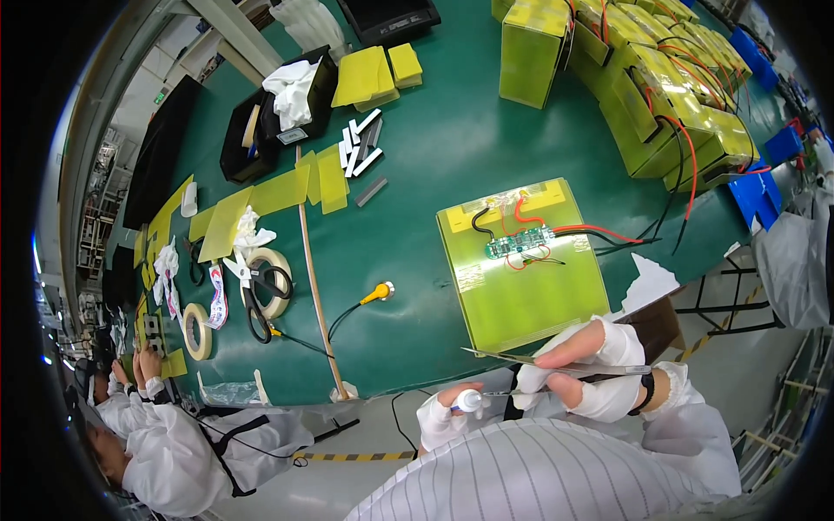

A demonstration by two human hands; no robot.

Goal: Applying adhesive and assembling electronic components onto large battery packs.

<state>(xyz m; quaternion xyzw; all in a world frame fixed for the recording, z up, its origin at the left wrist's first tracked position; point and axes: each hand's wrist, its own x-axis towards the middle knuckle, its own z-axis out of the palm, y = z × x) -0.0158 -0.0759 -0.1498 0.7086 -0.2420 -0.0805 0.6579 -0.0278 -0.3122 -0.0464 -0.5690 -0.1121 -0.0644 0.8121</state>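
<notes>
My right hand point(591, 369), in a white glove with bare fingertips, pinches a long thin grey strip point(512, 356) held level just below the table's front edge. My left hand point(447, 408), also gloved, grips a small white tube point(469, 400) whose fine nozzle points at the strip. Just beyond both hands a yellow-green wrapped battery pack point(526, 286) lies flat on the green table point(426, 165), with a small green circuit board point(519, 242) and red and black wires on top.
Several more yellow-green packs with red wires point(669, 78) crowd the far right. Tape rolls point(269, 282), black scissors point(256, 304), yellow sheets point(278, 191), grey strips point(363, 143), black bins point(278, 108) and a wooden stick point(317, 295) lie left. Another person in white point(182, 443) works at lower left.
</notes>
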